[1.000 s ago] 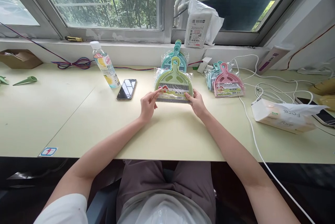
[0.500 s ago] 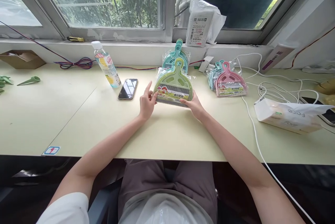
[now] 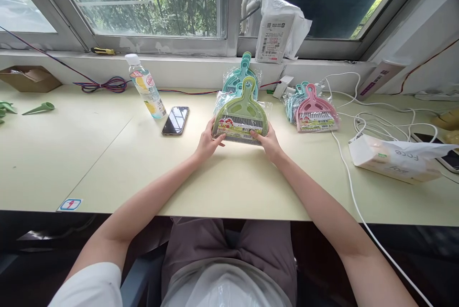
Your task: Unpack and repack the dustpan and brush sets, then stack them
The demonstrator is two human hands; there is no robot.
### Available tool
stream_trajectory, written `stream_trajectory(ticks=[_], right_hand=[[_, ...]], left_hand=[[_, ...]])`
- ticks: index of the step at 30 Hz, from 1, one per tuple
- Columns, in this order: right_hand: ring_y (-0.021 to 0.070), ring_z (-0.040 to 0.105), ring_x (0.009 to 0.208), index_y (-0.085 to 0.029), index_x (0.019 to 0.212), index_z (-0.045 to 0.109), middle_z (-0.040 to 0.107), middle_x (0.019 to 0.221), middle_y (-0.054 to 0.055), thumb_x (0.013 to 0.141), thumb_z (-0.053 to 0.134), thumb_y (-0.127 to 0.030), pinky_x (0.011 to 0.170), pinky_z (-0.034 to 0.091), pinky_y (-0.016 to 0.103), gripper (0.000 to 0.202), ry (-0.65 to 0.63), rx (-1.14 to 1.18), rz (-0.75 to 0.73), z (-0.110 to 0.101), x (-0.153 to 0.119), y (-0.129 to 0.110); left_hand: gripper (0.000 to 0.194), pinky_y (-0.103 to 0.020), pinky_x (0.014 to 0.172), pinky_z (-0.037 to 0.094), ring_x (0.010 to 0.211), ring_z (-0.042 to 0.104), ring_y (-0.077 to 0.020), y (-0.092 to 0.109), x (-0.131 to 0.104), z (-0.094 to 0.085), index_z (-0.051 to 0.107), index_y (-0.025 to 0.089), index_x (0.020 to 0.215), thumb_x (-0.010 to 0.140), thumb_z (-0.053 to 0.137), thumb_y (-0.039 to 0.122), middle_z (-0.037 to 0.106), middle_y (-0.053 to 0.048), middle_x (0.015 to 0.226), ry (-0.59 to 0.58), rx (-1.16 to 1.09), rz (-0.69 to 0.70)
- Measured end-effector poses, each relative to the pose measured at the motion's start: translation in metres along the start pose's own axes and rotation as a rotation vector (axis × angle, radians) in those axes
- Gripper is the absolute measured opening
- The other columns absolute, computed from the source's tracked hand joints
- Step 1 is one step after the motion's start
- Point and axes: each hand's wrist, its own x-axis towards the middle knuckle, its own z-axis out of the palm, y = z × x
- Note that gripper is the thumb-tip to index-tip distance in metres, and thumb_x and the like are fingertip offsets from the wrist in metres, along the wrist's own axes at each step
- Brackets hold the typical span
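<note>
Between my two hands stands a green dustpan and brush set [image 3: 244, 108] in clear plastic wrap, with a printed label across its lower front. My left hand [image 3: 209, 142] grips its lower left side, thumb on the front. My right hand [image 3: 269, 142] holds the lower right side, thumb lying over the label. The fingers behind the set are hidden. Right behind it, teal dustpan sets [image 3: 243, 75] in plastic lean near the wall, partly covered. To the right, a pink dustpan set [image 3: 315, 111] rests in front of light blue ones [image 3: 294, 99].
A bottle [image 3: 146, 88] and a phone [image 3: 175, 120] lie left of my hands. White cables and a tissue pack [image 3: 394, 158] occupy the right side. A cardboard box [image 3: 30, 79] and green pieces [image 3: 39, 108] are at far left. A utility knife [image 3: 103, 51] lies on the sill.
The green dustpan set has shifted slightly to the right in my hands. My left hand has moved right and lower, its raised index finger now behind the set.
</note>
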Motion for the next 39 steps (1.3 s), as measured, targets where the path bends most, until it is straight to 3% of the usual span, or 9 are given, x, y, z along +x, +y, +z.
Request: stream_trajectory(ticks=[2, 10, 23, 30, 35, 39], right_hand=[[0.0246, 0.059, 0.106, -0.028, 0.125, 0.046, 0.062, 0.116, 0.006, 0.062, 0.076, -0.053, 0.093, 0.051, 0.042, 0.074, -0.023, -0.006, -0.009, 0.000, -0.001, -0.001], [0.0252, 0.060, 0.102, -0.030, 0.127, 0.047, 0.064, 0.112, 0.005, 0.067, 0.072, -0.052, 0.091, 0.052, 0.044, 0.068, -0.081, -0.028, -0.030, 0.001, -0.003, -0.003], [0.0237, 0.058, 0.108, -0.030, 0.126, 0.046, 0.062, 0.120, 0.004, 0.072, 0.068, -0.046, 0.096, 0.048, 0.042, 0.060, -0.138, -0.018, -0.003, 0.001, -0.003, -0.004], [0.0274, 0.058, 0.106, -0.028, 0.125, 0.037, 0.062, 0.114, 0.006, 0.066, 0.073, -0.043, 0.094, 0.045, 0.045, 0.070, 0.007, -0.369, -0.041, -0.001, -0.001, 0.003], [0.0278, 0.057, 0.110, -0.027, 0.129, 0.031, 0.059, 0.119, 0.007, 0.059, 0.079, -0.039, 0.093, 0.047, 0.042, 0.085, -0.027, -0.408, -0.022, -0.002, 0.002, 0.004], [0.0269, 0.059, 0.104, -0.025, 0.123, 0.040, 0.062, 0.111, 0.006, 0.057, 0.080, -0.034, 0.089, 0.048, 0.040, 0.078, -0.045, -0.421, -0.021, -0.009, 0.006, -0.001]], left_hand=[[0.071, -0.027, 0.061, 0.059, 0.092, 0.064, -0.0194, -0.002, 0.002, -0.001, 0.031, 0.022, 0.136, 0.076, 0.066, 0.038, 0.059, -0.010, 0.115, 0.010, -0.053, -0.019], [0.046, -0.030, 0.058, 0.057, 0.064, 0.065, -0.0138, -0.003, 0.008, -0.007, 0.051, 0.013, 0.102, 0.073, 0.068, 0.044, 0.065, -0.008, 0.097, -0.055, -0.132, -0.142], [0.050, -0.025, 0.049, 0.052, 0.057, 0.066, -0.0149, -0.010, 0.008, -0.008, 0.045, 0.016, 0.106, 0.076, 0.062, 0.053, 0.066, -0.008, 0.096, -0.081, -0.169, -0.196], [0.050, -0.026, 0.048, 0.055, 0.054, 0.066, -0.0132, -0.015, 0.010, -0.009, 0.045, 0.017, 0.113, 0.080, 0.059, 0.052, 0.063, -0.009, 0.104, -0.096, -0.104, -0.152], [0.046, -0.024, 0.046, 0.055, 0.056, 0.066, -0.0130, -0.015, 0.008, -0.008, 0.046, 0.018, 0.114, 0.082, 0.058, 0.049, 0.061, -0.010, 0.111, -0.098, -0.067, -0.166], [0.047, -0.026, 0.048, 0.057, 0.058, 0.067, -0.0140, -0.013, 0.005, -0.004, 0.048, 0.018, 0.114, 0.081, 0.061, 0.049, 0.061, -0.011, 0.114, -0.092, -0.071, -0.224]])
